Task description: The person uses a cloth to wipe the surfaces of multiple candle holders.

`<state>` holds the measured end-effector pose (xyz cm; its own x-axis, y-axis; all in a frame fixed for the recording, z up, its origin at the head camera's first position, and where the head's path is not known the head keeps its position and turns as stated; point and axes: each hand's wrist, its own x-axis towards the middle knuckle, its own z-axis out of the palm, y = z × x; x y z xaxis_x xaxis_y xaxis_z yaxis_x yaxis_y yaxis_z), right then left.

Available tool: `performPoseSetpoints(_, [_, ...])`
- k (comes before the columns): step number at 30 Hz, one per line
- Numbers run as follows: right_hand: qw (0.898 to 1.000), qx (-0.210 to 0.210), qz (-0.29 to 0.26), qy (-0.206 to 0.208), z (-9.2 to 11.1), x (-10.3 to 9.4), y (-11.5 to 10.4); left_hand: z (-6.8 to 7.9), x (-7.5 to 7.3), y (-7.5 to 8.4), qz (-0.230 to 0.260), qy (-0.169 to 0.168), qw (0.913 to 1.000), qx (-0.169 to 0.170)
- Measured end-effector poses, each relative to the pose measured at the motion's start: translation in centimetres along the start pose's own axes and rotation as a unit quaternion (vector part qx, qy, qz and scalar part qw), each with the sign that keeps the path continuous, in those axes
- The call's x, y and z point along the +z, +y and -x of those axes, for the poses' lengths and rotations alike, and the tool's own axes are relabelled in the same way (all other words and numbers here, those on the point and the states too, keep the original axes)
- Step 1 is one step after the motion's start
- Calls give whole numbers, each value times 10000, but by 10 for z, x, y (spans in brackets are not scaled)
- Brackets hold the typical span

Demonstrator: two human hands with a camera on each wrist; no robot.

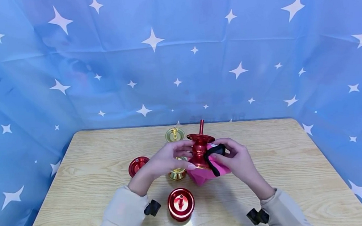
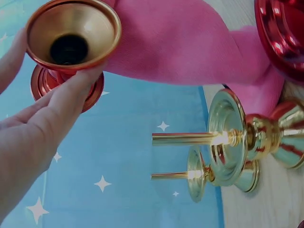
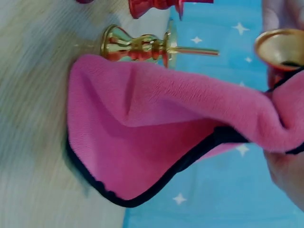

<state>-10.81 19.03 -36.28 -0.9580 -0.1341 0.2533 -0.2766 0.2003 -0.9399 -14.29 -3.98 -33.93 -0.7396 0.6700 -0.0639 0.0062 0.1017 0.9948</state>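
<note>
My left hand (image 1: 162, 161) holds a red metal candlestick (image 1: 199, 148) off the table, slightly tilted, its thin spike pointing up. In the left wrist view the candlestick's hollow base (image 2: 73, 35) faces the camera, gold inside with a dark centre, and fingers curl round it. A pink cloth (image 3: 128, 104) with black edging is gripped by my right hand (image 1: 239, 158), bunched against the candlestick's right side. The cloth's loose end hangs toward the table. Most of the right fingers are hidden by cloth in the right wrist view.
Two gold candlesticks stand behind the left hand, one farther back (image 1: 174, 134) and one nearer (image 1: 177, 174). A red candlestick (image 1: 137, 164) is partly behind the left wrist; another (image 1: 181, 204) stands in front. A starry blue curtain (image 1: 176, 62) surrounds the wooden table (image 1: 288, 175).
</note>
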Motion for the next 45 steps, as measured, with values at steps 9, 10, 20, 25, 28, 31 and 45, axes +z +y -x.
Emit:
performPoseSetpoints(9, [9964, -826, 44, 193, 4, 4, -24, -1, -1, -1, 167, -127, 9997, 96])
performPoseSetpoints(10, [9962, -849, 13, 189, 4, 4, -25, -1, -1, 0, 181, -126, 9997, 73])
performPoseSetpoints(20, [9956, -901, 179, 178, 6, 7, -24, -2, 12, 5, -975, 519, 9937, -165])
performPoseSetpoints(25, [9952, -972, -17, 121, 8, 1, -19, -1, 7, 7, -596, 250, 9979, -80])
performPoseSetpoints(28, [9955, -917, -230, 22, 7, -3, -11, 2, 2, 9, -172, -160, 9997, 40])
performPoseSetpoints(31, [9968, -661, -435, -64, 7, -4, -3, 3, -1, 12, 29, -501, 9987, 104])
performPoseSetpoints(45, [9919, -1226, 306, 126, 9, 5, -30, -4, 3, 5, -712, -89, 9974, -86])
